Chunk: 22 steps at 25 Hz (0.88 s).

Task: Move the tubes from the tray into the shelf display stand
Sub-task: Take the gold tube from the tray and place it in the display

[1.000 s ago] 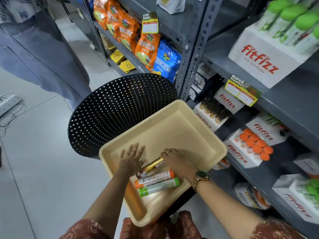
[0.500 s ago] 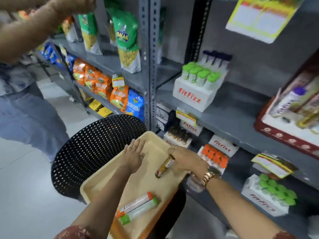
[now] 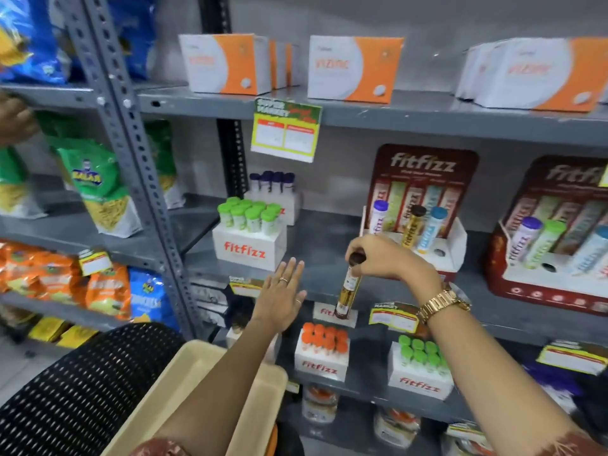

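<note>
My right hand (image 3: 388, 258) grips a gold tube with a dark brown cap (image 3: 348, 286) by its top, hanging upright in front of the middle shelf edge. Just behind and right of it stands the red fitfizz display stand (image 3: 424, 169), which holds a purple-capped, a brown-capped and a blue-capped tube. My left hand (image 3: 283, 291) is raised flat with fingers spread, holding nothing, left of the tube. The beige tray (image 3: 197, 373) lies below on a black perforated chair; my arms hide its contents.
A second red fitfizz stand (image 3: 559, 238) sits at the right. White fitfizz boxes with green-capped tubes (image 3: 250, 232) and orange-capped tubes (image 3: 320, 350) fill the shelves. The grey upright (image 3: 138, 166) divides off snack bags at the left. Another person's hand (image 3: 13, 120) reaches in at far left.
My right hand has lifted the gold tube out of the tray up to the middle shelf. My left hand has risen off the tray. The view has tilted upward.
</note>
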Tool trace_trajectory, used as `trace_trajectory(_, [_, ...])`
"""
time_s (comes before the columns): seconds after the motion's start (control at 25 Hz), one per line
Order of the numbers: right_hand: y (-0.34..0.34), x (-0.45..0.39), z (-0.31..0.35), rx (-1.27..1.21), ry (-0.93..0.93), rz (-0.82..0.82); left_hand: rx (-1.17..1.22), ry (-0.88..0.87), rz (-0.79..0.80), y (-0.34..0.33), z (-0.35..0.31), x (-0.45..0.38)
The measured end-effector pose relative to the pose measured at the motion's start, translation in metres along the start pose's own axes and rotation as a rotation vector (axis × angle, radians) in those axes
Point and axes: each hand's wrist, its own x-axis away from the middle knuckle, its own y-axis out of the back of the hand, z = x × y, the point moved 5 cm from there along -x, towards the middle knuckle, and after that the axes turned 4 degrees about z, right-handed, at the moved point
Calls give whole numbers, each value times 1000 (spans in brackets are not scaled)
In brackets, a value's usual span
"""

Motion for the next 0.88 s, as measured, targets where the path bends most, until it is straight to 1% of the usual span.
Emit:
trace_trajectory(0.08, [23,15,-23,-11,-96,-49,11,-70,21,-3,-31,-20])
trace_trajectory(0.2, [52,36,-56,-18,-210,-72,43,-166,55,-13,-75,-41])
trace_trajectory(0.44, [98,89,-121,-32,-355,-224,41,-329,100,-45,-158,-69])
trace_trajectory(0.64, [110,120,-175,-6,-455,-201,46,-382,145,-72,-223,-86])
trace_trajectory(0.88, [134,150,-232,5,-452,-197,47,-456,202,-105,-301,-104])
